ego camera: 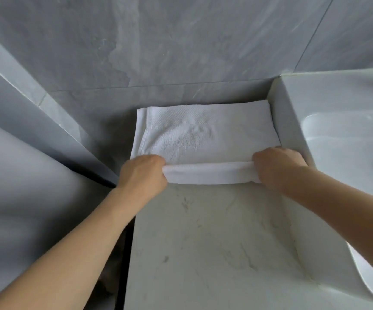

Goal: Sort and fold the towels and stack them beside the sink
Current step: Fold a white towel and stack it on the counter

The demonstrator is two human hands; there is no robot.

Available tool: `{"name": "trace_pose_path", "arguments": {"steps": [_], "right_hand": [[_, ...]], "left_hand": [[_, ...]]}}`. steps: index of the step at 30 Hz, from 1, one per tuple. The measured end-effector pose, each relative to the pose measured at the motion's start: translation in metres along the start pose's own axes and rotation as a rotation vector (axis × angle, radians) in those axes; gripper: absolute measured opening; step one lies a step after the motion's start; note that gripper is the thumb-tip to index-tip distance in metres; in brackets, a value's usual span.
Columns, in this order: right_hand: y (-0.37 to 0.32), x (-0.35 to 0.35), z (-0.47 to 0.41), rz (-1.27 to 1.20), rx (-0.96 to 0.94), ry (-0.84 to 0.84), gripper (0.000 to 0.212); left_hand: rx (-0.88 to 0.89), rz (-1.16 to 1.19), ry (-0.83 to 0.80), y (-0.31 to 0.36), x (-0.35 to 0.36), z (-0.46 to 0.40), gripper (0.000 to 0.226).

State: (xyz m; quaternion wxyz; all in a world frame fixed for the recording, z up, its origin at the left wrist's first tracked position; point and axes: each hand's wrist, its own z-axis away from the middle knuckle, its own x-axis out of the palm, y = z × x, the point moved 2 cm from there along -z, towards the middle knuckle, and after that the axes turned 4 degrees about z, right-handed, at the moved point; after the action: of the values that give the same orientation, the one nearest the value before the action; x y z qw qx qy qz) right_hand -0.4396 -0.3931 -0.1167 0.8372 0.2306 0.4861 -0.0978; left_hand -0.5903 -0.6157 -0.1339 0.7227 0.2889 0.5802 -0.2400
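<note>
One white folded towel (pixel 205 135) lies at the far edge of the counter (pixel 203 242), against the wall and touching the raised side of the sink (pixel 337 121). Its long axis runs left to right. My left hand (pixel 144 175) and right hand (pixel 277 167) each curl around an end of its near folded edge, gripping the roll.

One head-worn wide-angle view looks forward and steeply down from above the counter (pixel 203 242), close in. It faces the grey wall (pixel 181 41) behind; the sink (pixel 349 135) cuts the right edge. Both forearms enter from the bottom corners, the hands near centre. Straight lines bow toward the edges.
</note>
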Motion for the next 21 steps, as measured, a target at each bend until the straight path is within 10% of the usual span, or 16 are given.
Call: {"name": "trace_pose_path", "arguments": {"steps": [8,21], "right_hand": [[0.034,-0.065,-0.041,0.209,0.055,0.346,0.02],[0.035,-0.063,-0.109,0.5,0.114,0.201,0.028]], "left_hand": [[-0.367,0.869,0.297,-0.025,-0.032,-0.055,0.018],[-0.553,0.755,0.312,-0.026,-0.015,-0.114,0.025]]}}
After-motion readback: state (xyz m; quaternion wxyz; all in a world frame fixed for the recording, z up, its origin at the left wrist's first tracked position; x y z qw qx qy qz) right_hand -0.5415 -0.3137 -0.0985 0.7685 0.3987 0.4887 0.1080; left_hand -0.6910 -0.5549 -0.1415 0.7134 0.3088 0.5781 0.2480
